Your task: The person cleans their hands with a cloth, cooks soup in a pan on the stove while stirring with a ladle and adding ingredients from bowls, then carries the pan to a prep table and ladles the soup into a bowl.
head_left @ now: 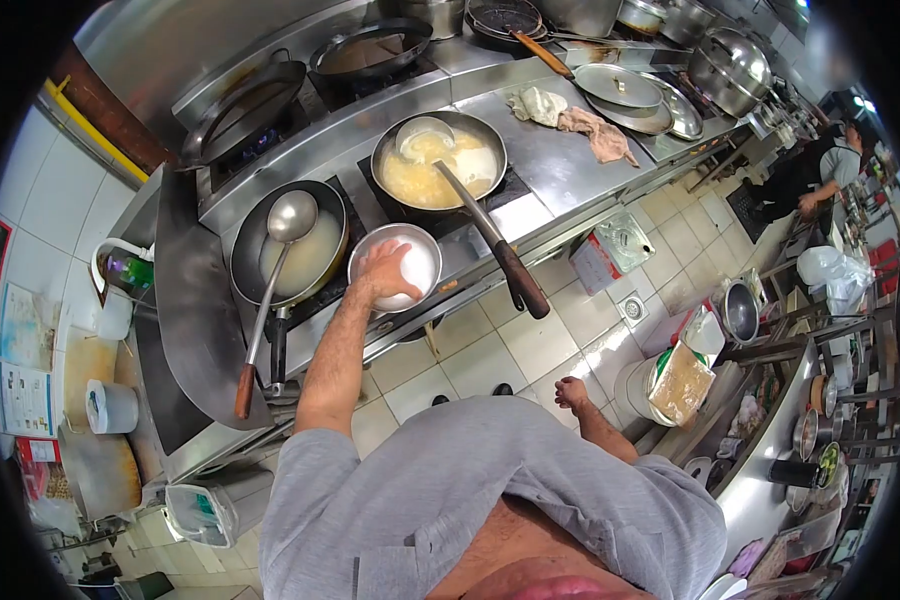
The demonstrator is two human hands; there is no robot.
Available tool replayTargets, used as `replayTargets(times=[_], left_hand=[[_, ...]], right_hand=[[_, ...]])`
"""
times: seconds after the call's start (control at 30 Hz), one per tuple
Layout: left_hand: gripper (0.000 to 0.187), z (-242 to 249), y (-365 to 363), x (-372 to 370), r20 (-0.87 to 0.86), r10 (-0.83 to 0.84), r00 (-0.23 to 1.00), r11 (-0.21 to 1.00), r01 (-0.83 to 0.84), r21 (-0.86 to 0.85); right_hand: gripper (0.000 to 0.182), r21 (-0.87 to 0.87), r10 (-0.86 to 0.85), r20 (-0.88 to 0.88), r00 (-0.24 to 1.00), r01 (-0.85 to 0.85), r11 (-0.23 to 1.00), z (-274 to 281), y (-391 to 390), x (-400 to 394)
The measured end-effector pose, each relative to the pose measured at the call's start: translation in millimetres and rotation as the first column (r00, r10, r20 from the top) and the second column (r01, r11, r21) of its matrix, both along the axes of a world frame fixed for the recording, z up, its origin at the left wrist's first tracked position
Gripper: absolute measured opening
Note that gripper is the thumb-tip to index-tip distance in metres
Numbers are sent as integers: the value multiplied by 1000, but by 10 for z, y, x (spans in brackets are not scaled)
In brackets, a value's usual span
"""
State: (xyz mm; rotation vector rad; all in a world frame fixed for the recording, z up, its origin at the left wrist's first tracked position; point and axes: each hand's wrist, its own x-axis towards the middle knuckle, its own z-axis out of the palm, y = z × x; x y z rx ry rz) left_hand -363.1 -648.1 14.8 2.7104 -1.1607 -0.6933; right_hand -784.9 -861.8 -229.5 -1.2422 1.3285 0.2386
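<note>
My left hand (382,272) reaches forward and grips the near rim of a round metal bowl (417,262) that sits on the stove's front ledge between two woks. Behind the bowl, a wok of yellow soup (440,170) holds a ladle (422,135), and its long dark handle (515,278) juts toward me. Left of the bowl, a wok of pale liquid (305,258) holds a second ladle (290,215) with a wooden grip (244,390). My right hand (572,392) hangs at my side over the tiled floor, fingers loosely apart, holding nothing.
Two empty black woks (245,105) (370,48) sit on the back burners. Cloths (575,118) and metal lids (620,87) lie on the steel counter to the right. A tin box (610,250) stands on the floor. Another person (820,172) works at the far right.
</note>
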Motion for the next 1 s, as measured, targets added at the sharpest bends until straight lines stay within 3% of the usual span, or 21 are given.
replayTargets(times=[0.07,0.13,0.3,0.37,0.4,0.47,0.53,0.6,0.67,0.77,0.83,1.0], left_hand=[[107,9,-27,-25,9,19,1000,1000,-20,18],[103,6,-40,-45,46,31,998,1000,-31,-2],[98,28,-70,-98,43,54,998,998,-54,-13],[96,17,-66,-97,31,66,997,997,-65,-30],[94,-8,-61,-101,35,72,997,996,-70,-50],[92,-26,-63,-110,40,77,996,995,-74,-72],[89,-36,-58,-123,48,84,995,994,-80,-80],[88,-51,-46,-134,44,101,994,991,-96,-98],[86,-61,-26,-153,41,119,992,987,-114,-116],[81,-79,18,-193,37,143,989,971,-133,-198],[78,-122,31,-188,45,143,989,963,-128,-237],[76,-173,38,-163,45,140,989,959,-125,-254]], right_hand=[[27,-4,-11,1,1000,11,1000,92,34,98],[25,146,-167,178,970,142,979,204,55,254],[22,115,-67,269,961,37,993,769,171,795],[26,-15,183,291,939,-186,982,840,205,977],[26,-14,183,292,939,-187,982,865,259,1063],[31,-373,462,305,832,-342,862,942,386,1259],[34,-647,603,326,728,-293,704,1400,572,1554],[38,-773,679,330,655,-225,593,1872,674,1950],[49,-772,645,444,622,-100,627,2141,723,2394],[65,-827,689,297,661,-183,532,2347,616,2952],[76,-836,662,108,742,-293,465,2355,541,3230],[84,-815,608,52,793,-318,484,2146,407,3539]])
